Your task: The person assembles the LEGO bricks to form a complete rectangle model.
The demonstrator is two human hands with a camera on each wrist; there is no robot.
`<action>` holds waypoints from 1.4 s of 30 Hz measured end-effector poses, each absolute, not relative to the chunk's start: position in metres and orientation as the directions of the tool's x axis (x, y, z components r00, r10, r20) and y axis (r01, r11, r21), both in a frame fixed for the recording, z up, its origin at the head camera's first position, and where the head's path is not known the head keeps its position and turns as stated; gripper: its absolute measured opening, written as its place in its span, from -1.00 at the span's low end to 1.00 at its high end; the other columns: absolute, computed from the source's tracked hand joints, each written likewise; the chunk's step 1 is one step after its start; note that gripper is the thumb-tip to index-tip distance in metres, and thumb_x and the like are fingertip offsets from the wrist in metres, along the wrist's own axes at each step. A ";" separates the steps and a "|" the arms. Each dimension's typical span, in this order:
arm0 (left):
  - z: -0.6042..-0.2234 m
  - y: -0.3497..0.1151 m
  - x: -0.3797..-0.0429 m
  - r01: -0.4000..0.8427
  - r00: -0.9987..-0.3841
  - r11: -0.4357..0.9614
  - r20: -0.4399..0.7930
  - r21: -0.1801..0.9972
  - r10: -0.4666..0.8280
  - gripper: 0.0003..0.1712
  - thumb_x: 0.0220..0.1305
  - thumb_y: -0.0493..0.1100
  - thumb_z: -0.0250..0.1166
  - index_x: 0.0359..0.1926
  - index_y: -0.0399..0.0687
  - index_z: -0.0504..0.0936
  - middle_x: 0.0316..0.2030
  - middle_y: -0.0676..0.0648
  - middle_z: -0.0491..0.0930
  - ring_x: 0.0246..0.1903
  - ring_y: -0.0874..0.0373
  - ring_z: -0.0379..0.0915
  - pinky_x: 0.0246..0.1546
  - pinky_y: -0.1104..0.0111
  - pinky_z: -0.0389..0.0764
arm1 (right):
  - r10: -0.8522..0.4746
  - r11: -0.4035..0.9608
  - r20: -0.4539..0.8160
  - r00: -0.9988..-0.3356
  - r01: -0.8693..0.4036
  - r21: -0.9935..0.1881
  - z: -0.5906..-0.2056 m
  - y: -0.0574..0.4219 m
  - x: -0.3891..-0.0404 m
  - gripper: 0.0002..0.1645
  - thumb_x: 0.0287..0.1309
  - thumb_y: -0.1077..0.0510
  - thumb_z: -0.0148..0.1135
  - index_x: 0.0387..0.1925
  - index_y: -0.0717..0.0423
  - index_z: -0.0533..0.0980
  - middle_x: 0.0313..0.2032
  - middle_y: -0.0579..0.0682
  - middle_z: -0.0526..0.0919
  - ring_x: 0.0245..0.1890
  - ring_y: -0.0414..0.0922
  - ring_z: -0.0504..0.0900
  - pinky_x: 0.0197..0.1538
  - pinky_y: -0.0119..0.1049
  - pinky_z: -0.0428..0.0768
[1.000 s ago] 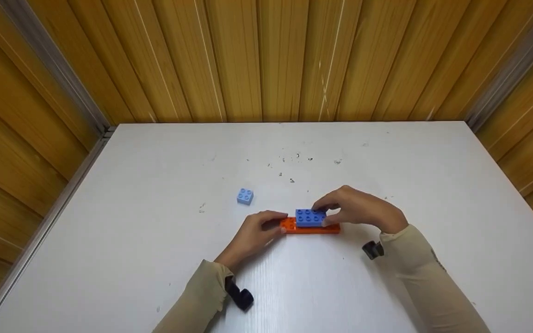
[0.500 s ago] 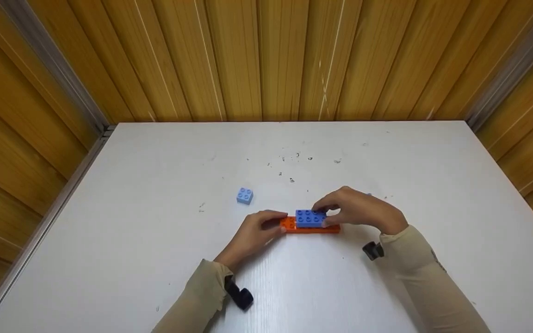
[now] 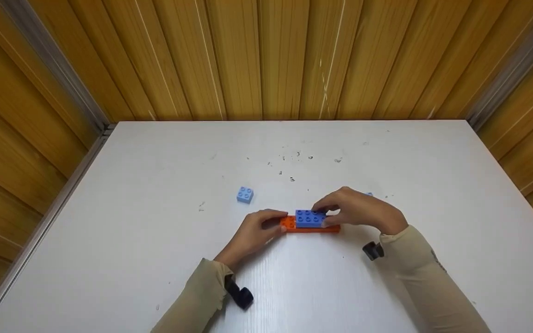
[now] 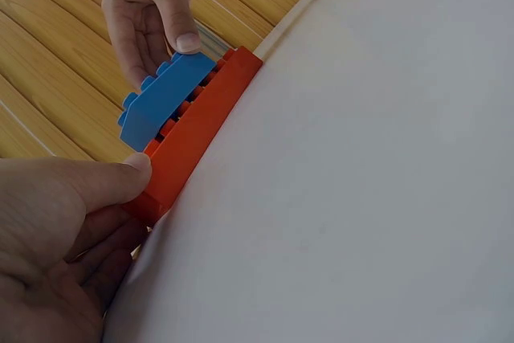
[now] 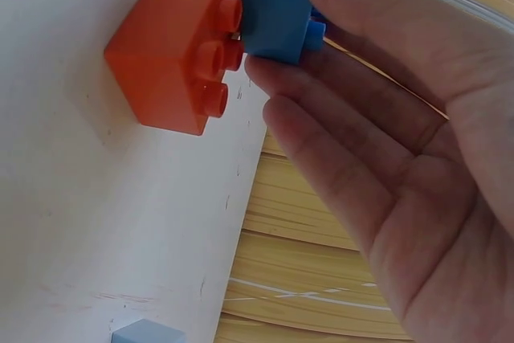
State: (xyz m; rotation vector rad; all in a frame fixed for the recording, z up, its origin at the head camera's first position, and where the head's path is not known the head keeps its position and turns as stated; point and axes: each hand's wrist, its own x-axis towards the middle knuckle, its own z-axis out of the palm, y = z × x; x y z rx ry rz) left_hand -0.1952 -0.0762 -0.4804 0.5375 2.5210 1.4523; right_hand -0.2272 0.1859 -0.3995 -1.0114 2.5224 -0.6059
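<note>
My left hand (image 3: 255, 233) pinches the left end of a long orange-red building brick (image 4: 205, 122) that lies on the table. Above it is a blue building brick (image 3: 308, 218), pinched by my right hand (image 3: 359, 208) at its right end. From the left wrist, red studs show under the blue brick, so it is not flush with the orange-red one. Whether it touches the studs I cannot tell. In the right wrist view, bare studs (image 5: 215, 100) stick out past the blue brick on the orange-red brick's right end.
A small light blue brick (image 3: 244, 194) stands on the white table (image 3: 164, 194), beyond my left hand. Behind my right hand a sliver of another light blue brick (image 3: 369, 194) shows, mostly hidden. Wood-patterned walls (image 3: 275, 60) border the table at the back and sides.
Both hands and the two bricks they hold stay nearly still. A sliver of a light blue brick has come into sight behind my right hand, as the head view shifts slightly.
</note>
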 end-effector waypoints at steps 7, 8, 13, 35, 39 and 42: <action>-0.481 -0.076 -0.195 0.218 -0.917 0.454 0.022 0.864 0.398 -0.58 0.26 -0.16 0.29 0.16 0.01 0.59 0.13 -0.06 0.57 0.21 0.03 0.41 0.31 0.14 0.35 | -0.715 0.650 -0.162 -0.680 -0.562 -0.512 -0.400 0.186 -0.227 -0.60 0.11 0.23 0.33 0.04 0.11 0.61 -0.02 0.01 0.69 -0.10 -0.10 0.66 0.03 -0.13 0.62; -0.481 -0.076 -0.196 0.219 -0.917 0.454 0.023 0.864 0.399 -0.58 0.26 -0.16 0.29 0.16 0.01 0.59 0.13 -0.06 0.57 0.21 0.03 0.41 0.31 0.14 0.35 | -0.714 0.651 -0.164 -0.681 -0.559 -0.513 -0.400 0.186 -0.227 -0.60 0.11 0.23 0.33 0.04 0.11 0.61 -0.03 0.01 0.69 -0.10 -0.10 0.66 0.04 -0.12 0.62; -0.480 -0.077 -0.195 0.227 -0.916 0.458 0.028 0.860 0.401 -0.57 0.26 -0.17 0.30 0.16 0.00 0.58 0.13 -0.07 0.57 0.21 0.03 0.42 0.30 0.14 0.35 | -0.698 0.669 -0.182 -0.692 -0.541 -0.510 -0.400 0.185 -0.227 -0.59 0.12 0.20 0.33 0.05 0.10 0.61 -0.02 0.00 0.69 -0.08 -0.07 0.66 0.05 -0.10 0.61; -0.481 -0.080 -0.195 0.202 -0.920 0.467 0.004 0.861 0.392 -0.57 0.27 -0.17 0.28 0.17 0.02 0.57 0.15 -0.04 0.55 0.23 0.07 0.40 0.33 0.16 0.32 | -0.679 0.669 -0.213 -0.702 -0.473 -0.574 -0.401 0.182 -0.228 -0.57 0.12 0.22 0.34 0.07 0.15 0.59 0.02 0.08 0.67 -0.05 -0.03 0.66 0.11 -0.07 0.58; -0.483 -0.080 -0.196 0.207 -0.920 0.471 0.007 0.857 0.393 -0.57 0.27 -0.17 0.28 0.17 0.01 0.58 0.15 -0.03 0.56 0.23 0.07 0.40 0.32 0.16 0.33 | -0.671 0.675 -0.225 -0.706 -0.457 -0.579 -0.403 0.181 -0.229 -0.56 0.12 0.21 0.34 0.08 0.14 0.59 0.02 0.08 0.67 -0.04 -0.03 0.65 0.12 -0.06 0.58; -0.484 -0.080 -0.196 0.204 -0.921 0.476 0.002 0.856 0.390 -0.57 0.26 -0.18 0.28 0.17 0.01 0.58 0.15 -0.03 0.56 0.23 0.07 0.40 0.33 0.16 0.33 | -0.660 0.686 -0.236 -0.713 -0.443 -0.578 -0.404 0.181 -0.229 -0.56 0.13 0.20 0.34 0.09 0.12 0.58 0.03 0.07 0.67 -0.02 -0.03 0.65 0.12 -0.07 0.57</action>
